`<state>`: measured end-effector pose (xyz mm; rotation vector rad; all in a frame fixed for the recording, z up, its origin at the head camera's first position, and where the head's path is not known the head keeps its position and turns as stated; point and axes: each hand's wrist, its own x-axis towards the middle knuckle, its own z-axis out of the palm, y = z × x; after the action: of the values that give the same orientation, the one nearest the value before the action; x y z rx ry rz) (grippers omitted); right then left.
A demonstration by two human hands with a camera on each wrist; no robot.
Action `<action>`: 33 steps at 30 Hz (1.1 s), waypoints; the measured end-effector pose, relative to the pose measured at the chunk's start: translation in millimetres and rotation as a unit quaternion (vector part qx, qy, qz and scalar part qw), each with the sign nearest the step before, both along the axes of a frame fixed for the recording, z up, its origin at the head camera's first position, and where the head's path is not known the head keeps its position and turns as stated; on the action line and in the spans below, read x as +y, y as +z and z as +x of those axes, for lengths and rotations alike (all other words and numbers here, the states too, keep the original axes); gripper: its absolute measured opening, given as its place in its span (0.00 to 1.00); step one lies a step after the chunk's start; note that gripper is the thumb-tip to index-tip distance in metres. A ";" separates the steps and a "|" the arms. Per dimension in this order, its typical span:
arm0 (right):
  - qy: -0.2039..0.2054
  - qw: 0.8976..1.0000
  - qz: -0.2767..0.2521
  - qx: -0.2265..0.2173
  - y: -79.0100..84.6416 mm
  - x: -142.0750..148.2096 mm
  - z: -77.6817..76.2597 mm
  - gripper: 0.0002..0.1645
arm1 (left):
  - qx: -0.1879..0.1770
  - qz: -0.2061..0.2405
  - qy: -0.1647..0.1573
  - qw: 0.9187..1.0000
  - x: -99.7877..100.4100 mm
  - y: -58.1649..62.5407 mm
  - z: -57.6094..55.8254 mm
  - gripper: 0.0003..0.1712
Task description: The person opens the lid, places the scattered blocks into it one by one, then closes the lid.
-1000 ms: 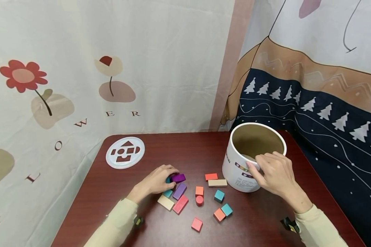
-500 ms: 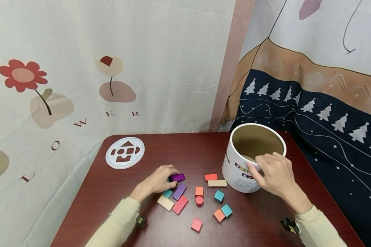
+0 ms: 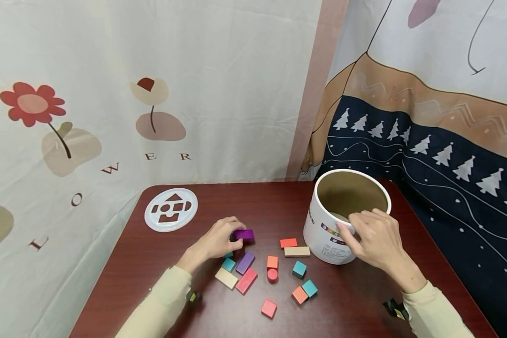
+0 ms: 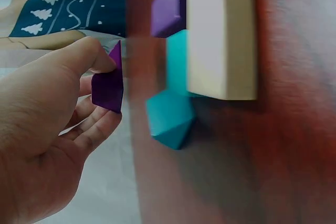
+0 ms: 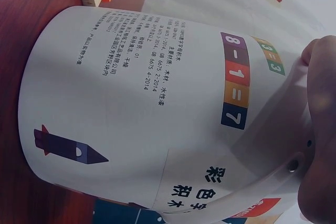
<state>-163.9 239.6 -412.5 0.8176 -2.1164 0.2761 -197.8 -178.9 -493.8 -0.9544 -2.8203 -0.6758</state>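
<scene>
In the head view my left hand point(image 3: 217, 238) pinches a dark purple block point(image 3: 246, 235) between thumb and fingers. The left wrist view shows that block point(image 4: 107, 90) raised off the table, apart from a teal block point(image 4: 170, 118) and a cream block point(image 4: 207, 35). Just below the hand lie a teal block point(image 3: 228, 264), a violet block point(image 3: 245, 262), a cream block point(image 3: 226, 278) and a red block point(image 3: 246, 281). My right hand point(image 3: 378, 239) grips the near rim of a white bucket point(image 3: 317, 234); its fingertips are partly hidden. Printed text covers the bucket's side point(image 5: 131, 93).
A white lid with shaped cutouts point(image 3: 149, 219) lies at the back left. Between hands and bucket are a flat orange-red block point(image 3: 288, 242), a cream plank point(image 3: 297, 251), a red cylinder point(image 3: 272, 275), a teal cube point(image 3: 299, 269) and a pink block point(image 3: 268, 308). Curtains hang behind the table.
My left hand has lifted the dark purple block and moved slightly away from me, uncovering more of the teal blocks. The right hand and the bucket have stayed put.
</scene>
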 end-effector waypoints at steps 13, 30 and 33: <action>-0.005 1.000 0.004 -0.014 -3.2 2.5 1.1 0.28 | 0.092 0.046 -0.037 0.994 24.9 48.7 -15.0 0.18; -0.007 1.000 0.005 -0.012 -1.3 0.7 1.5 0.28 | 0.155 0.106 -0.093 0.978 73.5 124.4 -35.5 0.17; -0.009 1.000 0.006 -0.014 -1.8 0.8 1.6 0.28 | 0.157 0.107 -0.104 0.976 82.5 135.2 -37.8 0.16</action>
<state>-162.3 240.4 -414.3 0.8058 -2.1518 0.2668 -235.6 -96.4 -358.6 -1.2057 -2.3428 -0.7558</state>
